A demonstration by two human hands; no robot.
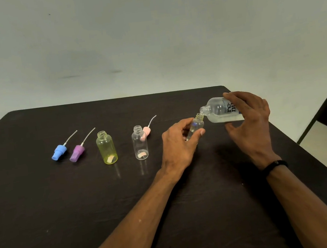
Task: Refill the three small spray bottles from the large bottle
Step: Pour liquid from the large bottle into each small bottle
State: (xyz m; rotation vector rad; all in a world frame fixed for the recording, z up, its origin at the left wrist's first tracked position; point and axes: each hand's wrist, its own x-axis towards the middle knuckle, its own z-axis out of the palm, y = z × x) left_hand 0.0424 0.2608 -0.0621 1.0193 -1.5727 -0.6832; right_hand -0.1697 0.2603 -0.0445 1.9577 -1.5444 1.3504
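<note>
A: Containers first. Large bottle (219,110) tipped on its side, cap off, clear liquid pooled along its lower wall. Its mouth sits just above and against the open neck of a small clear bottle (196,125), which leans toward it. Cannot tell how much liquid the small one holds.

B: And the others?

A: Out past the left hand: a second clear bottle (140,144) upright, uncapped, something pale at its bottom. Beyond it a yellow bottle (107,147), upright, open, also a pale patch at the base. No liquid level readable in either.

B: Hands?

A: Right hand (249,122) wraps the large bottle's body from above, fingers curled over the label, thumb underneath. Left hand (177,140) pinches the leaning small bottle between thumb and fingers, partly curled.

B: Spray tops?

A: Pink spray top (146,134) lies just behind the second clear bottle, near the left hand. Purple spray top (77,152) and blue spray top (60,152) lie farthest out from the left hand, past the yellow bottle, tubes pointing away. All on a dark table (44,198). Black band (274,166) on the right wrist.
</note>
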